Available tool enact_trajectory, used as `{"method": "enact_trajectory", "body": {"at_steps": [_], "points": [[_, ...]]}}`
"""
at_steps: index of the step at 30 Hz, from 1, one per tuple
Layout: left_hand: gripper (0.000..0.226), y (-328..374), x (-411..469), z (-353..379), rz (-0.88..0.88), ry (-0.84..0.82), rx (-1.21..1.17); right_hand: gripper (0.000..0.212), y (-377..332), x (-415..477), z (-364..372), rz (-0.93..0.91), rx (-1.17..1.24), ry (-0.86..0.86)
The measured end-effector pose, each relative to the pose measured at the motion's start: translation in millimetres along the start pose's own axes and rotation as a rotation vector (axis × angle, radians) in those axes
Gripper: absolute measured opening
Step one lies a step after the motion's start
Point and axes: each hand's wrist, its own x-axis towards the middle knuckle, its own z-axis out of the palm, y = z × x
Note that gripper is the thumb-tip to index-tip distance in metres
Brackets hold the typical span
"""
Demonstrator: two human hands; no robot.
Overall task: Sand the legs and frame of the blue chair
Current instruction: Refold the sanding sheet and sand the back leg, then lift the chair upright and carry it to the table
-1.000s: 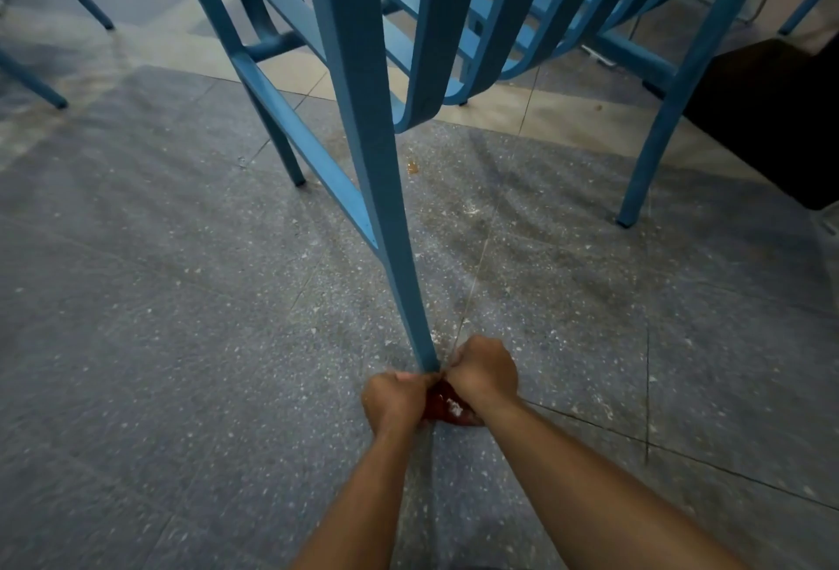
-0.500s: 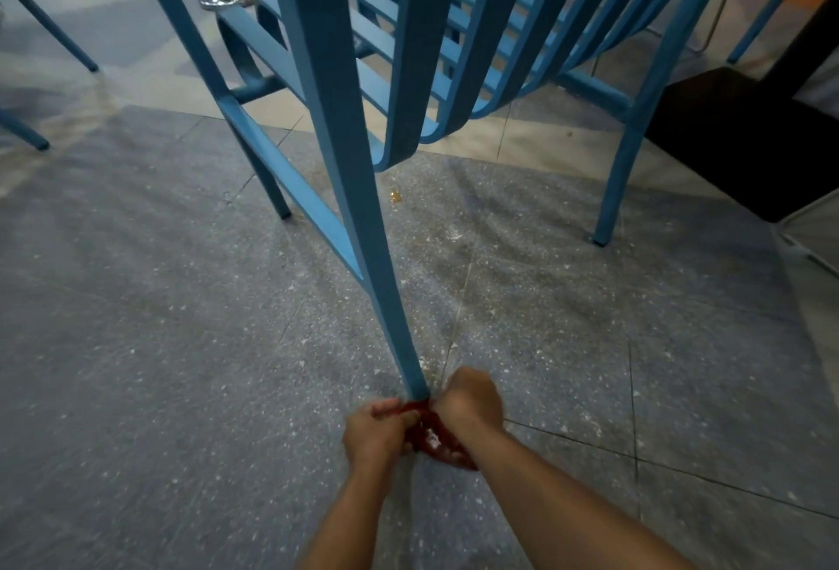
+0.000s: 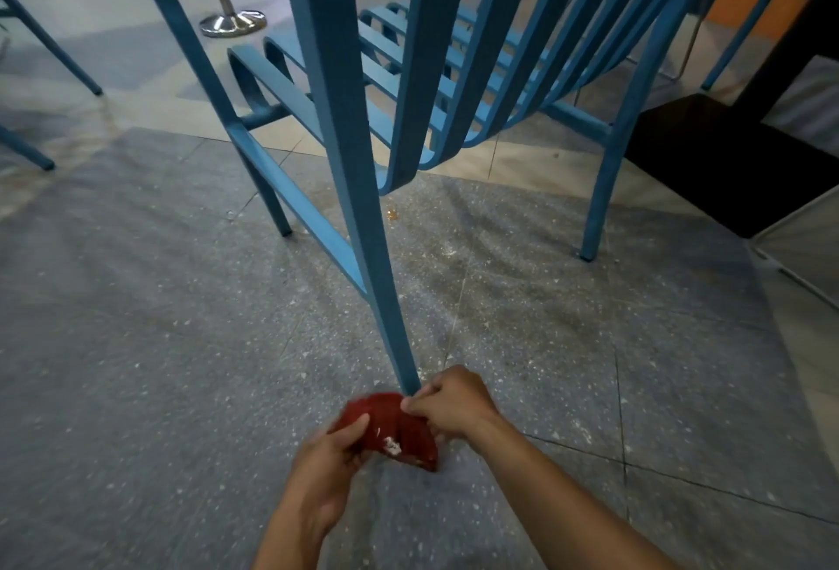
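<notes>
Pinching the red sandpaper [image 3: 391, 429] in curled fingers of both the left hand [image 3: 328, 463] and right hand [image 3: 455, 411], just beside the blue chair leg [image 3: 363, 215], foot next to the right fingertips. Seemingly at this leg's bottom end; remaining legs and frame likely unsanded.

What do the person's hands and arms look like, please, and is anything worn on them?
The left hand and the right hand are bare: no gloves, rings or watch show. Both forearms are uncovered to the picture's bottom edge, no sleeve in view. The left hand is slightly blurred.
</notes>
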Motion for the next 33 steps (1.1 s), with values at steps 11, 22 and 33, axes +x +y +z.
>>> {"method": "enact_trajectory", "body": {"at_steps": [11,22,33], "points": [[0.031,44.4,-9.9,70.2,0.597,0.211,0.905,0.019,-85.9,-88.9,-127.7,-0.251,-0.148,0.443],[0.036,102.0,-90.5,86.0,0.729,0.341,1.107,0.058,-167.3,-167.8,-234.9,-0.534,0.034,0.815],[0.050,129.0,-194.2,211.0,1.023,-0.037,1.144,0.081,-201.7,-152.4,-343.0,-0.439,-0.071,0.916]]}}
